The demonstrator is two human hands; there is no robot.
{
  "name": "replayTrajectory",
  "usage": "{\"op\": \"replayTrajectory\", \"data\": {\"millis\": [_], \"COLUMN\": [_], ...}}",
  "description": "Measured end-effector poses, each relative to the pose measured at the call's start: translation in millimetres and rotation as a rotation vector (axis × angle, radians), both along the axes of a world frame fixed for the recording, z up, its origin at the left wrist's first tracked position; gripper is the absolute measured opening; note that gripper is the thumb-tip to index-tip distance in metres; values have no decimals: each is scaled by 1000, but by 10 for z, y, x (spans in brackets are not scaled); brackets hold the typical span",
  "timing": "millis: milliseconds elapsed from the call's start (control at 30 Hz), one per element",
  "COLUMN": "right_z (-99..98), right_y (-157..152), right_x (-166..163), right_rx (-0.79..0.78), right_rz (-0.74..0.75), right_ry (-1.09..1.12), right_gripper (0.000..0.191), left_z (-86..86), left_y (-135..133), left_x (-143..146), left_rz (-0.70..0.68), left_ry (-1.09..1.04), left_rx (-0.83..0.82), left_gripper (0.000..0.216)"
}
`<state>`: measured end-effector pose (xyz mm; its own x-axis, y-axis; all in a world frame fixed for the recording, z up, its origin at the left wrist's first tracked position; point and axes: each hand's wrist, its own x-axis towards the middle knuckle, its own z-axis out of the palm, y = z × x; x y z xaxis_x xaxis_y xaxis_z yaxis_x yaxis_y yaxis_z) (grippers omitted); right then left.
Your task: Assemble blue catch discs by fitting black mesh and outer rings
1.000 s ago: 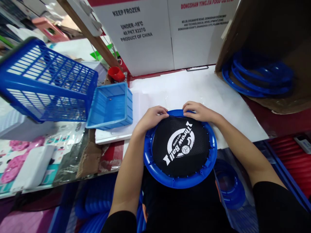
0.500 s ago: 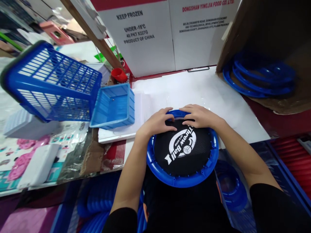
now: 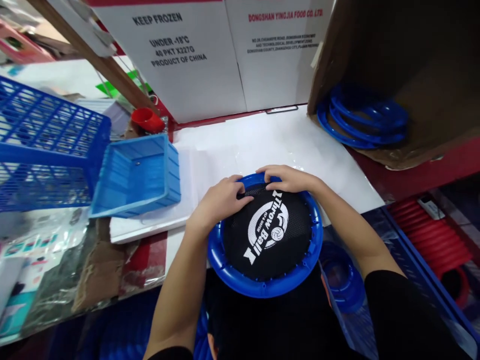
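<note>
A round throw-ball racket [image 3: 263,289] with a blue plastic rim and a black mesh [image 3: 296,240] lies tilted between my body and the table edge. White lettering reading "Throw Ball" covers its middle. My left hand [image 3: 221,200] is closed over the far left part of the rim, thumb lying on the mesh. On the far rim, a little to the right, my right hand [image 3: 287,179] grips with curled fingers. Both hands hide short stretches of the rim. Under the far edge of the racket is a white sheet [image 3: 247,140] on the table.
A light blue bin [image 3: 172,172] stands to the left, beside a blue basket [image 3: 48,160] and a red cup [image 3: 147,120]. Blue rings [image 3: 367,120] lie in an open carton [image 3: 412,45] at the right. Red rings [image 3: 427,230] sit lower right. White cartons [image 3: 210,95] stand behind.
The view has turned, so the surroundings appear further left. My left hand has slid left along the rim, away from the middle, and my right hand still holds the far side.
</note>
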<state>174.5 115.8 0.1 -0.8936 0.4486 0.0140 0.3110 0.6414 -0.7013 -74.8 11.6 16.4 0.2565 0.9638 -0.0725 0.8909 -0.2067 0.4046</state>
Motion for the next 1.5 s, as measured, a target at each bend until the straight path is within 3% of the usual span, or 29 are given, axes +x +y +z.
{"op": "replayTrajectory", "data": {"millis": [100,233,433,767,1000,1333,1500], "right_z": [-45,-83,-127,-254,-320,-324,-308], "right_y": [29,61,119,250,341,337,334], "right_x": [0,8,12,-12,-36,-52,-54], "right_rx": [-15,-28,-42,-143,-257,-269,-309], "right_rz": [-12,-39,-67,-69,-67,-62,-87], "right_ry": [55,97,149,240,293,275,255], "right_gripper": [6,11,17,19,23,19,21], "left_z": [42,31,-68,-266,-239,-206,-196], "left_y": [57,108,163,300,283,260,222], "left_x": [-141,-215,-165,-244,-277,-282,-136], "left_rz": [0,51,166,141,88,38,-15], "left_ry": [-210,-365,-364,-428,-462,-408,-402], "left_rx": [-87,-145,-115,-141,-167,-157,-25], "left_gripper": [18,23,27,25,25,22,25]}}
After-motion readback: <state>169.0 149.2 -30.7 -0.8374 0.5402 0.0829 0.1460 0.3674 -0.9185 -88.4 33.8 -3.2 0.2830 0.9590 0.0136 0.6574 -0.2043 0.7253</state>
